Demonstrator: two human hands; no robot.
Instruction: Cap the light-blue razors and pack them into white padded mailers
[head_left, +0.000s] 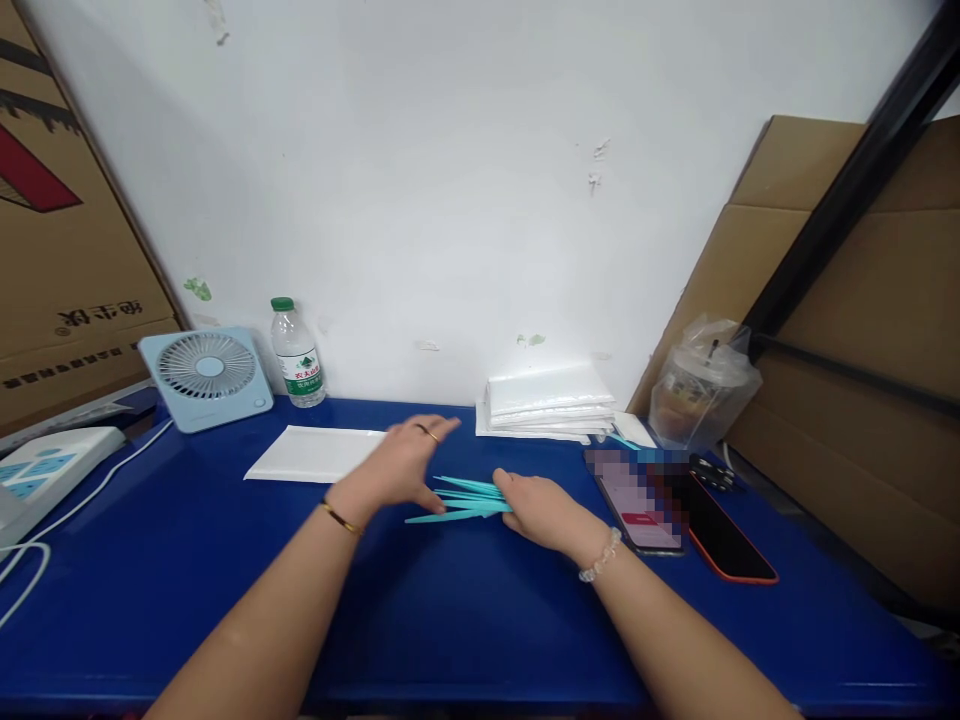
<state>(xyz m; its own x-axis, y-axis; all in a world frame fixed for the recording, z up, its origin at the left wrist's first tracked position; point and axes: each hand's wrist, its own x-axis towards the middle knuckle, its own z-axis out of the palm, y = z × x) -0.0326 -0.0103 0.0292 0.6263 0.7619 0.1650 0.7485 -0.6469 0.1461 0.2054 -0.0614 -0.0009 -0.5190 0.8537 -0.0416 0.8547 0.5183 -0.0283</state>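
My right hand is closed around a bundle of thin, pointed turquoise strips, whose exact kind I cannot make out. The strips fan out a little toward the left, over the blue table. My left hand has its fingers stretched and apart. Its thumb is close to the free ends of the strips; whether it touches them I cannot tell. Beyond that hand, a flat white padded envelope lies on the table, its right end partly covered by the hand.
Along the wall stand a light blue fan, a water bottle and a stack of white padded envelopes. At right are two phones and a bagged drink cup. A power strip with cables occupies the left.
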